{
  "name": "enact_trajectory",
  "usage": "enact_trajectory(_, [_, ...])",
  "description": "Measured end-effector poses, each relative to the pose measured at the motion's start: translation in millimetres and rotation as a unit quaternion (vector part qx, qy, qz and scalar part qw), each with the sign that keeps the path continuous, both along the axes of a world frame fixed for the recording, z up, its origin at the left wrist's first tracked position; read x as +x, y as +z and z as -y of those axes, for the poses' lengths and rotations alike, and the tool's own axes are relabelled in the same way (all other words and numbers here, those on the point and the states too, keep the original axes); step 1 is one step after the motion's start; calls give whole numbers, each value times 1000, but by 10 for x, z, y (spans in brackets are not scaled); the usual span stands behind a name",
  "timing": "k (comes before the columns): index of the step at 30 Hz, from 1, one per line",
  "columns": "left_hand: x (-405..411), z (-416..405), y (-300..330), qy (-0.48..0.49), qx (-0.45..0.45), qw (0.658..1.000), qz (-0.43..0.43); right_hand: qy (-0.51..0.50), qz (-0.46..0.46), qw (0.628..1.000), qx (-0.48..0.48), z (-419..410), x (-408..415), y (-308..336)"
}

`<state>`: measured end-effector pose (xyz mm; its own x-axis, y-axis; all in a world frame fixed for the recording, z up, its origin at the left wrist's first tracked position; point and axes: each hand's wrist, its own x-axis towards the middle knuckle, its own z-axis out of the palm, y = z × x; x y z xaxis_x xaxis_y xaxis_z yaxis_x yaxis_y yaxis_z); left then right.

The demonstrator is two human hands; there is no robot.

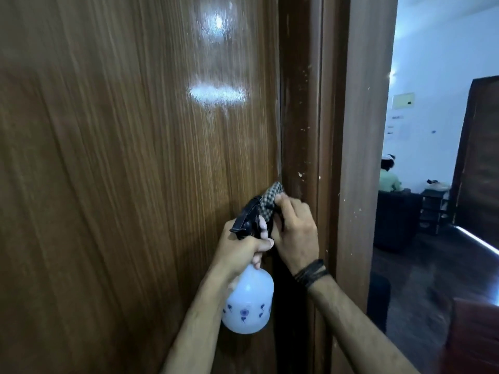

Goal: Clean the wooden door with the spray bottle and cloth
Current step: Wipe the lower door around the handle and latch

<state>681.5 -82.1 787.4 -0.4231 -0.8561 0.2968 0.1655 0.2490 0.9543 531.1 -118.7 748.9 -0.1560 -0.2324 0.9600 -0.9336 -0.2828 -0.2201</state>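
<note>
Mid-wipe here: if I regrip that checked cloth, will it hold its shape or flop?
Probably floppy: the checked cloth is bunched and folded in the right hand, against the door edge. Likely light, since the fingers alone hold it. A loose end may drape onto the spray bottle.

No text, label or number is legible

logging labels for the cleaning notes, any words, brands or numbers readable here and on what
None can be read.
Spray bottle: only blue flower prints, no words visible.
Papers on the far wall: print too small and blurred to read.
Yellowish panel on that wall: a dark mark, unreadable.
Door: no label showing.
</note>
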Motion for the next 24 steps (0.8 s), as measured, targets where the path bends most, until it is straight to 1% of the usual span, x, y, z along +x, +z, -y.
enact_trajectory(3, [-37,-24,137,6,0,1000,3,17,5,1000,5,-28,-12,125])
enact_trajectory(7, [-113,-18,420,29,-1,1000,11,12,-2,1000,-28,50,-5,853])
enact_trajectory(10, [-136,6,716,19,-8,1000,16,4,4,999,-53,102,23,1281])
enact_trajectory(12, [-133,3,891,8,-20,999,24,-13,4,998,-60,105,30,1278])
enact_trajectory(15, [-113,-4,1099,-1,-32,999,27,-36,9,997,-64,128,9,994])
enact_trajectory(18, [-88,-1,1255,-6,-36,999,41,-26,1,997,-77,227,3,774])
enact_trajectory(21, [-87,3,1414,-6,-38,998,45,-25,1,996,-82,271,19,885])
enact_trajectory(24, [-79,29,1645,-14,-27,998,49,-22,-5,995,-101,290,11,1259])
